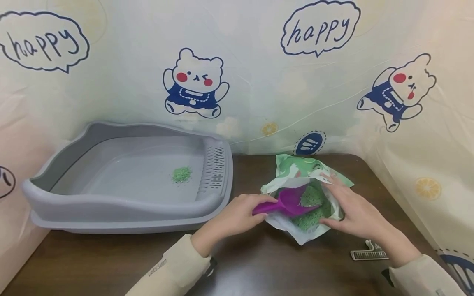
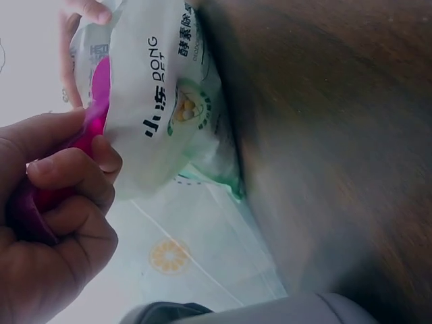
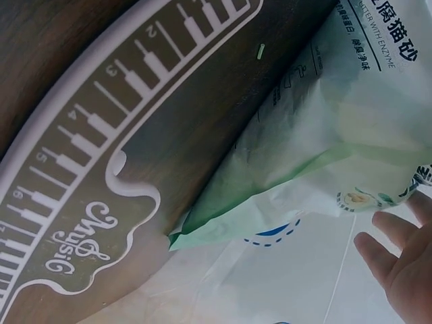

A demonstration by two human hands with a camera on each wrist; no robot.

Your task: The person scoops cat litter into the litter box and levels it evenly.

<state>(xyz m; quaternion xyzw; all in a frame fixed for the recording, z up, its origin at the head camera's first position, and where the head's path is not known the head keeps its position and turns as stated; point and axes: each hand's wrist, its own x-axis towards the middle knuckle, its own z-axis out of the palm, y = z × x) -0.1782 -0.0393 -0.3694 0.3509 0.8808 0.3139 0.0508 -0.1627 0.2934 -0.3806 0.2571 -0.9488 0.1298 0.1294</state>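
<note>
My left hand (image 1: 244,211) grips the handle of a purple scoop (image 1: 289,201), its fingers curled round it in the left wrist view. The scoop's blade lies inside the mouth of a white and green bag (image 1: 301,235) of cat litter, with green pellets (image 1: 312,196) heaped on its front part. More pellets show in the bag below the blade. My right hand (image 1: 353,207) holds the bag's right side, thumb at the near rim and fingers at the far rim. In the right wrist view, its fingers (image 3: 398,229) lie against the printed bag.
A grey litter box (image 1: 126,209) stands left of the bag, with a small pile of green pellets (image 1: 181,174) on its floor and a slotted panel at its right. A piano-key ruler marked Music (image 3: 81,223) lies on the brown table (image 1: 255,263) beside my right forearm. Printed cloth hangs behind.
</note>
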